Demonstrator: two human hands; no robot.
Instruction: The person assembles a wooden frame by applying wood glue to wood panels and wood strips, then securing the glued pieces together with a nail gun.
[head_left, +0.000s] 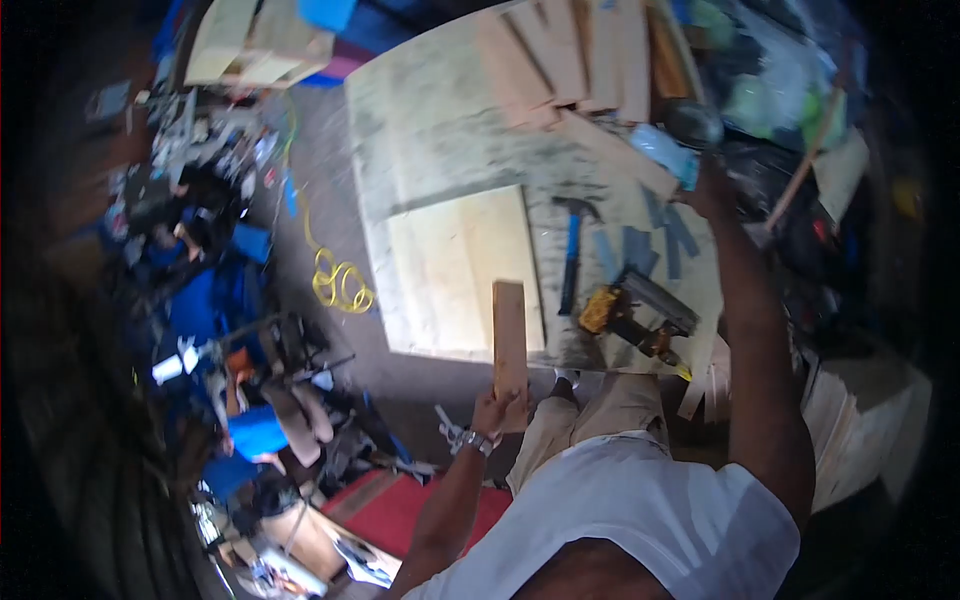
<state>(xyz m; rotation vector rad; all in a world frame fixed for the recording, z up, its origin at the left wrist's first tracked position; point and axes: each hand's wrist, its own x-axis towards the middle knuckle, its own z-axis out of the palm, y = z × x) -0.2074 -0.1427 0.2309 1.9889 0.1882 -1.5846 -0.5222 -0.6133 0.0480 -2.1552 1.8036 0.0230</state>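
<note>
My left hand (498, 412) is closed round the lower end of a short wooden board (509, 335), which stands out over the near edge of the worktable (400, 130). At the table's right side, my right hand (708, 190) is next to a clear and blue plastic packet (664, 152); blur hides its fingers and whether they hold it. A square plywood panel (450, 260) lies beyond the board. Between the hands are a blue-handled hammer (571, 262), a yellow and black nail gun (635, 312) and grey-blue strips (640, 250).
Several planks (545, 60) lie at the table's far end. A yellow hose (340, 285) is coiled on the floor to the left. Beyond it, another person in blue (258, 430) sits among clutter. Plastic bags (770, 100) are heaped on the right.
</note>
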